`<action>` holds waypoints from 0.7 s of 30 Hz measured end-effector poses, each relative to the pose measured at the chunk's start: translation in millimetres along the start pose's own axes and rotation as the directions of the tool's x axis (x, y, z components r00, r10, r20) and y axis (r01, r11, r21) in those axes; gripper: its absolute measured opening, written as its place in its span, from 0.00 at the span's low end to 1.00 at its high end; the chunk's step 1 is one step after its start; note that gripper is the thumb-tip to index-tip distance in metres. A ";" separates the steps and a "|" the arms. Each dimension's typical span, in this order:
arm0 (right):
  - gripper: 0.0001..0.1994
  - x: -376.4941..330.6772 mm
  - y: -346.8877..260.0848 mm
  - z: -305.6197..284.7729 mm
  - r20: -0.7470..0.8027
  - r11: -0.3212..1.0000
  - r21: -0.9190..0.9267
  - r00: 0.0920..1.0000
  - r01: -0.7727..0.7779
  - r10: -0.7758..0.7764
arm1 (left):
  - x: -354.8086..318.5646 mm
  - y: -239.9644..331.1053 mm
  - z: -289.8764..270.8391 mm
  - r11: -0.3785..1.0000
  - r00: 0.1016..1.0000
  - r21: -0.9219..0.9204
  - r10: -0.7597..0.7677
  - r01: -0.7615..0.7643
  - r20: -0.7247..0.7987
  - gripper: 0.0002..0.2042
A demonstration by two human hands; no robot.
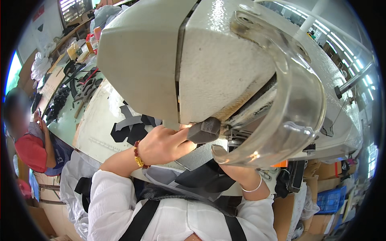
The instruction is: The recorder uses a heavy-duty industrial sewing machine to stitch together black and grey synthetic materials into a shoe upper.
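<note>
W/ L hand [163,144], R hand [238,173] apart, can't tell grips; w/ black flat fabric [205,181] bodyward, long axis approx. crosswise, nearer R hand.

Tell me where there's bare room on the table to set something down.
The widest bare patch is the white tabletop between the cut dark pieces and the pale green table on the left. It's crowded below the machine head, around your left hand, the clear guard and the dark material nearest you.
</note>
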State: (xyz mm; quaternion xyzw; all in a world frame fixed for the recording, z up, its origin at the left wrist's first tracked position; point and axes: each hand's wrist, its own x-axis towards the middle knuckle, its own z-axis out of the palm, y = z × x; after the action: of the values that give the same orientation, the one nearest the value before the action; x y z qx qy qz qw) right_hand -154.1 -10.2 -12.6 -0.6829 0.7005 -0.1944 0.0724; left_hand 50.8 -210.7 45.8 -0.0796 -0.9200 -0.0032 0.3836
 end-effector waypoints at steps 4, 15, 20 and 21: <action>0.12 10.6 -5.0 -0.2 -0.376 0.975 0.124 0.918 0.184 -0.126 | -1.6 1.0 -3.9 0.990 0.997 0.125 0.075 -0.071 -0.020 0.10; 0.12 19.2 -23.4 -19.0 -0.511 0.963 -0.118 0.817 0.242 -0.268 | -1.4 4.1 -2.1 0.993 0.999 0.106 0.048 -0.050 0.026 0.11; 0.10 24.4 -15.1 -10.1 -0.498 0.980 -0.008 0.849 0.199 -0.177 | -8.1 -5.2 4.5 0.993 0.999 0.109 0.050 -0.051 0.013 0.10; 0.09 24.2 -15.4 -12.5 -0.517 0.979 0.012 0.840 0.203 -0.167 | -9.9 -8.6 7.3 0.993 0.998 0.105 0.056 -0.056 0.003 0.09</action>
State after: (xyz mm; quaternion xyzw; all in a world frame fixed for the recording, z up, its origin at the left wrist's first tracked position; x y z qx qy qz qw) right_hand -145.8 -31.8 8.5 -0.6679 0.6183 -0.3983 -0.1134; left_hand 51.2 -220.2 34.2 -0.0852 -0.9163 0.0561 0.3873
